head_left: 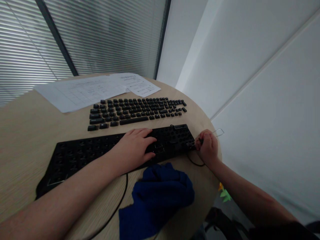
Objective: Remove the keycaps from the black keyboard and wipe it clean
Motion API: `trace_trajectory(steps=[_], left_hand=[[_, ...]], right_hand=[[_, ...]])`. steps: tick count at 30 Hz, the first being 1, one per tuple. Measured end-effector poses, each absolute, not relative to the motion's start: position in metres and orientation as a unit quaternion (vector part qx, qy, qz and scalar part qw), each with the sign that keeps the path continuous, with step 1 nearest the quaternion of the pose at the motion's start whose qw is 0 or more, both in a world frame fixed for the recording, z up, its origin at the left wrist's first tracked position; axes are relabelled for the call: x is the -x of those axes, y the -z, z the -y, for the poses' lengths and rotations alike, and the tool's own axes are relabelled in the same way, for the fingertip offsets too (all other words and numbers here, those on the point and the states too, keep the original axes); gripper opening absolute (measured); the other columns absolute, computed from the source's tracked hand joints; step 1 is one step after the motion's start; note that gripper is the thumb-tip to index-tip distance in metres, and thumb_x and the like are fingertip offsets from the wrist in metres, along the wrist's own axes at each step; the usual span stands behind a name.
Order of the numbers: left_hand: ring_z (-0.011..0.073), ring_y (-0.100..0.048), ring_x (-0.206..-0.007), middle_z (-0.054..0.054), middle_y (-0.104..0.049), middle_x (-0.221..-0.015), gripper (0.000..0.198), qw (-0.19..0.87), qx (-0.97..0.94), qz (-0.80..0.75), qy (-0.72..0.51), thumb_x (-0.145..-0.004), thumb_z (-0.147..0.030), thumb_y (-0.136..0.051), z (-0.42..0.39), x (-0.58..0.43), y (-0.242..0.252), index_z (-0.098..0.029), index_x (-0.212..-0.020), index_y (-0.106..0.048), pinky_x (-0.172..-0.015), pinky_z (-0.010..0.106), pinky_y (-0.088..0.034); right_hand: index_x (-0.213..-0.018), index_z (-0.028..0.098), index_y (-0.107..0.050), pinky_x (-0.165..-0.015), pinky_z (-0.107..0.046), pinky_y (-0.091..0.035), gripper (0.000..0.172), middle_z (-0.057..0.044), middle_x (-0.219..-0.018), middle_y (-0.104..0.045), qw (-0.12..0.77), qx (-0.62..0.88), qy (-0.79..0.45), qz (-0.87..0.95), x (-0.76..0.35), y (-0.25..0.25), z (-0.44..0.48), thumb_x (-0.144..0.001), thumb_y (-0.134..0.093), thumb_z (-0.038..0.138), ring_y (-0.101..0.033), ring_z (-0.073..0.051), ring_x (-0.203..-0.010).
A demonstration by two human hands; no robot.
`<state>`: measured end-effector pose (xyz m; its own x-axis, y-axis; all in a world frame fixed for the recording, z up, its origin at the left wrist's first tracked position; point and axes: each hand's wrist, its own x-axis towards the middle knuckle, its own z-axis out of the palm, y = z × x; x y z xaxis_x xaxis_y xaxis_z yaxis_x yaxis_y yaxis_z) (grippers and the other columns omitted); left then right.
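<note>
A black keyboard base (87,151) with most of its keycaps off lies across the round table. My left hand (136,146) rests on its middle, palm down with the fingers spread. At the keyboard's right end, my right hand (208,145) is closed round a wire keycap puller (219,132); one wire loop sticks out past the hand, the other end meets the right edge of the keys. Behind the base, loose black keycaps (133,119) are laid out in keyboard order. A crumpled blue cloth (162,191) lies in front.
Printed sheets of paper (82,91) lie at the back of the wooden table (22,123). A black cable (117,208) runs along the front left. The white wall (262,93) stands close on the right, with a chair (222,221) below at the front right.
</note>
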<state>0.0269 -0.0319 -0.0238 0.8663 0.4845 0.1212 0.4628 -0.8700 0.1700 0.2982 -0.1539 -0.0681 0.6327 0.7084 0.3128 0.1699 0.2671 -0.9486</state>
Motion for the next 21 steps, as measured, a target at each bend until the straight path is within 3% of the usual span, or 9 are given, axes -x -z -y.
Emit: trace_trajectory(steps=[10,13,18,21], left_hand=[[0.0373,-0.057,-0.135,0.018,-0.061,-0.146,0.044,0.061,-0.967,-0.208,-0.131,-0.089,-0.039,-0.072,0.032,-0.023,0.023,-0.020,-0.129,-0.071,-0.113,0.056,-0.044],[0.0338,-0.063,-0.126,0.015,-0.066,-0.139,0.041,0.065,-0.965,-0.174,-0.184,-0.092,-0.035,-0.072,0.038,-0.025,0.015,-0.021,-0.130,-0.070,-0.109,0.054,-0.050],[0.0242,-0.071,-0.105,0.011,-0.073,-0.118,0.033,0.040,-0.948,-0.090,-0.301,-0.100,-0.027,-0.062,0.053,-0.026,0.004,-0.019,-0.131,-0.067,-0.092,0.039,-0.060],[0.0211,-0.072,-0.095,0.009,-0.075,-0.106,0.025,0.007,-0.938,-0.060,-0.340,-0.103,-0.025,-0.056,0.054,-0.022,0.001,-0.017,-0.122,-0.070,-0.082,0.033,-0.062]], right_hand=[[-0.072,0.025,-0.045,-0.036,-0.020,-0.030,0.033,0.009,-0.048,-0.041,0.700,0.567,-0.177,0.396,-0.293,0.061,0.154,-0.096,-0.052,0.047,-0.038,-0.009,-0.037],[-0.070,0.024,-0.047,-0.037,-0.019,-0.030,0.033,0.008,-0.048,-0.044,0.706,0.549,-0.196,0.402,-0.283,0.046,0.156,-0.094,-0.056,0.045,-0.040,-0.009,-0.037],[-0.073,0.024,-0.050,-0.034,-0.019,-0.031,0.030,0.009,-0.043,-0.044,0.628,0.520,-0.377,0.439,-0.252,0.007,0.145,-0.091,-0.056,0.046,-0.041,-0.010,-0.033],[-0.074,0.023,-0.050,-0.033,-0.018,-0.030,0.026,0.010,-0.043,-0.045,0.584,0.502,-0.466,0.436,-0.236,-0.007,0.130,-0.090,-0.054,0.044,-0.042,-0.009,-0.033]])
